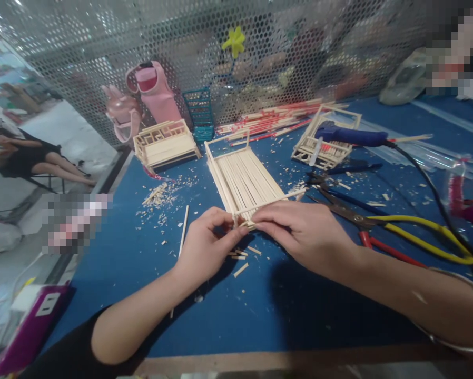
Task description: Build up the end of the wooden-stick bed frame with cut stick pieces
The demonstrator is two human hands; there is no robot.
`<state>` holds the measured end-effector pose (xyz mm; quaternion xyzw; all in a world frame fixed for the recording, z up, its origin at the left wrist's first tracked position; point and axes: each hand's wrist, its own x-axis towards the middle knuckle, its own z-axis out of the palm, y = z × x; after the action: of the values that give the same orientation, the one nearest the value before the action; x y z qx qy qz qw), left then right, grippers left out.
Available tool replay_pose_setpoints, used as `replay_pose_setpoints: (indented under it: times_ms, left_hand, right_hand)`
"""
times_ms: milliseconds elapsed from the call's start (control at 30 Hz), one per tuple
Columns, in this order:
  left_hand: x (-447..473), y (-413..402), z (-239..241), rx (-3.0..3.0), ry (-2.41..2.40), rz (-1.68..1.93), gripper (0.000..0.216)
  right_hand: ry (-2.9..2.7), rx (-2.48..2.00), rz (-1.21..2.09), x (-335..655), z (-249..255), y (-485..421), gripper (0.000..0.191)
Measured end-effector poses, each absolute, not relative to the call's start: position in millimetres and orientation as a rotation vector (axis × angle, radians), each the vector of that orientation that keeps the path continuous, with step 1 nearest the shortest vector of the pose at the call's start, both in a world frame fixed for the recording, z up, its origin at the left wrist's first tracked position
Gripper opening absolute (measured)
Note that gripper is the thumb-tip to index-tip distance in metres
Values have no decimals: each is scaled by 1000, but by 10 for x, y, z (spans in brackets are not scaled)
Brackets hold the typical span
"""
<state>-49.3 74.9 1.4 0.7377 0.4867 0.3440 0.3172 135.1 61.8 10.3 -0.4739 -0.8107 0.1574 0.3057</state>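
A miniature wooden-stick bed (250,176), with a slatted top and low rails, lies on the blue table. At its near left corner, my left hand (207,237) pinches the frame between thumb and fingers. My right hand (305,226) is closed on the same near end, thumb and forefinger beside the left fingertips, along a thin crosswise stick (278,199). Fingers hide the exact joint and any small piece there. Short cut stick pieces (241,270) lie below the hands. A longer loose stick (184,231) passes behind my left hand.
At the back left stands a miniature stick bench (167,145). A blue glue gun (351,135) rests on another stick frame (299,150). Pliers with yellow and red handles (422,223) lie right, near a black cord (430,184). Red-marked sticks (260,121) lie before a perforated metal screen (181,31).
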Motion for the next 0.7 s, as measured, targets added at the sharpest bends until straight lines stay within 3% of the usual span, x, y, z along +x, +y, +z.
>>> replay_pose_setpoints:
  times_ms: [700]
  left_hand:
    - [-489,723,-27,1947,1244,1088,7]
  right_hand:
    - [-2080,-983,1,1211,-113,709,22]
